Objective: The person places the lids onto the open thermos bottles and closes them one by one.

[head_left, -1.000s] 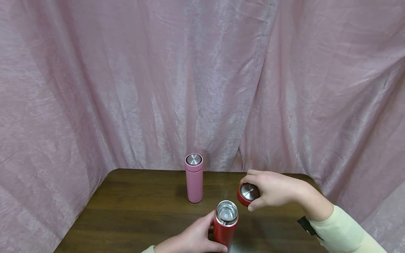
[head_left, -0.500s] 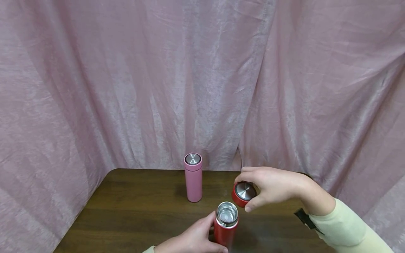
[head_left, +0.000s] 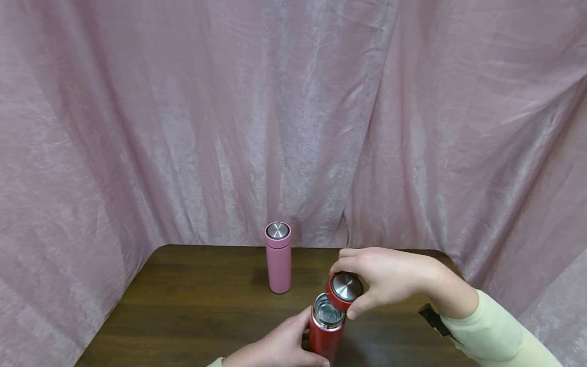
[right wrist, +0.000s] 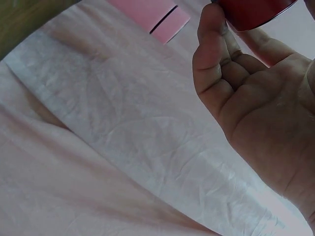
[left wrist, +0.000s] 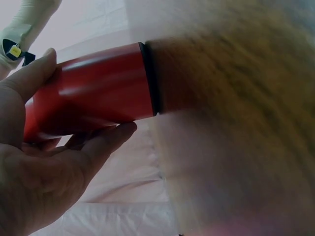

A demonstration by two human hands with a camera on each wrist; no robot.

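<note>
A red thermos bottle stands upright near the table's front edge, its steel mouth uncovered on the left side. My left hand grips the body from the left, thumb in front; the left wrist view shows the red body down to its black base. My right hand pinches the red lid, with its brushed steel top facing up, between thumb and fingers. The lid overlaps the right part of the bottle's mouth in the head view, slightly tilted. In the right wrist view the fingers hold the red lid at the top edge.
A closed pink thermos bottle stands upright farther back on the dark wooden table, left of the red one. Pink curtains hang behind the table and along its sides.
My right hand has carried the red lid leftward and down, from beside the bottle to over the right part of its mouth. My left hand keeps its grip on the bottle, nearly still.
</note>
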